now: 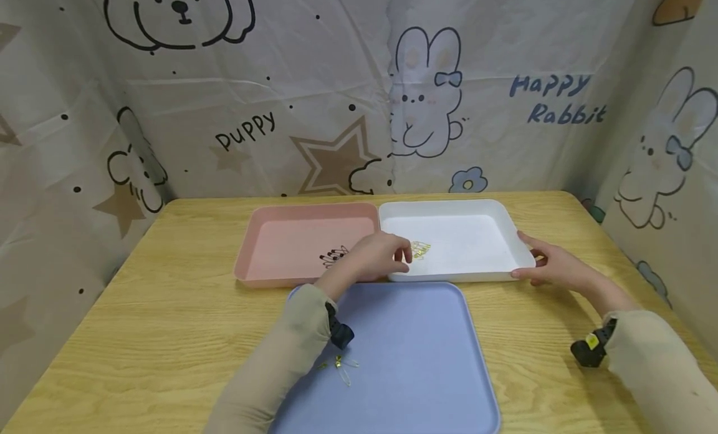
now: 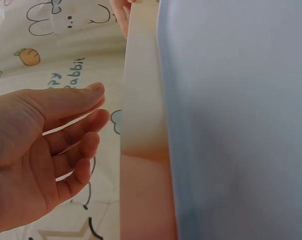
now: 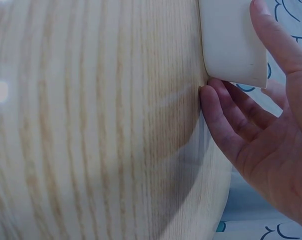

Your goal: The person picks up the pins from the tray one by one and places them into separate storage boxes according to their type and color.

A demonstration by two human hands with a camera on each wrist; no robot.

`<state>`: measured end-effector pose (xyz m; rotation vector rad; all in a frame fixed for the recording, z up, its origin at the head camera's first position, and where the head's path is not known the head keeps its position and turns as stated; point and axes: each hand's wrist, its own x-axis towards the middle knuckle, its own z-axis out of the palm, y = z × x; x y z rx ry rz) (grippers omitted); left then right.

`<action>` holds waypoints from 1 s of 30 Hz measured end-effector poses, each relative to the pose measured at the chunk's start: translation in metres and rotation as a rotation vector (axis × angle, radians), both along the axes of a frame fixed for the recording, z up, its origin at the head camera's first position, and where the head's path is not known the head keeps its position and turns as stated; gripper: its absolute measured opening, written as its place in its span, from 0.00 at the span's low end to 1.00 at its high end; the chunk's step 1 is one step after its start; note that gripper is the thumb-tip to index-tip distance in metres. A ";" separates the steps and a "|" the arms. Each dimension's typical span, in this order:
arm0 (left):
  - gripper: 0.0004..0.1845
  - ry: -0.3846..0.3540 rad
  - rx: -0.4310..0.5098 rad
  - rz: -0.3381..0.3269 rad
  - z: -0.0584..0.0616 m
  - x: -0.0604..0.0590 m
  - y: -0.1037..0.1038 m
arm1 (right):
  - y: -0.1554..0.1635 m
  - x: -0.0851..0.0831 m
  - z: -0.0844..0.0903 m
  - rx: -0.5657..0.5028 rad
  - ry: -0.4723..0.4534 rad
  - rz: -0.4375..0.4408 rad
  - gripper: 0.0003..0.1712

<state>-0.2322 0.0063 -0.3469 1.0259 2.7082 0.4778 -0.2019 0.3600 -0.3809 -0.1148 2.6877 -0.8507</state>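
My left hand (image 1: 378, 254) hovers where the pink and white trays meet. Its fingers are loosely bent, with nothing visible between them and the thumb, as the left hand (image 2: 66, 145) also shows in the left wrist view. Just beyond its fingertips, a small cluster of gold safety pins (image 1: 421, 250) lies in the white tray (image 1: 454, 276). My right hand (image 1: 561, 270) holds that tray's right end by the front corner, thumb and fingers spread around it. In the right wrist view, the right hand's fingertips (image 3: 207, 92) are against the tray's bottom corner, near the tabletop.
The pink tray (image 1: 280, 281) adjoins the white one on the left and contains several black pins (image 1: 332, 257). In front of both is a blue tray (image 1: 415, 359) with a few gold safety pins (image 1: 343, 370). A patterned cloth (image 1: 336, 78) hangs behind the wooden table (image 1: 185, 309).
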 end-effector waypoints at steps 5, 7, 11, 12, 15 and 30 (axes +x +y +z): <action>0.08 0.013 -0.025 0.006 0.002 0.007 -0.015 | -0.003 -0.002 0.000 0.010 0.005 0.007 0.59; 0.08 0.008 -0.021 0.003 0.004 0.010 -0.021 | -0.004 -0.002 0.000 0.009 0.007 0.011 0.59; 0.06 -0.007 -0.003 -0.011 0.005 0.017 -0.033 | -0.003 0.000 0.000 0.002 -0.001 0.015 0.58; 0.05 -0.008 0.003 -0.017 0.005 0.018 -0.035 | -0.002 0.000 0.000 0.007 -0.002 0.014 0.58; 0.04 -0.018 0.024 -0.031 0.004 0.023 -0.039 | 0.001 0.001 0.001 0.029 -0.005 0.006 0.59; 0.08 -0.108 -0.029 -0.091 -0.003 0.046 -0.083 | 0.001 0.001 -0.003 0.023 0.003 0.010 0.58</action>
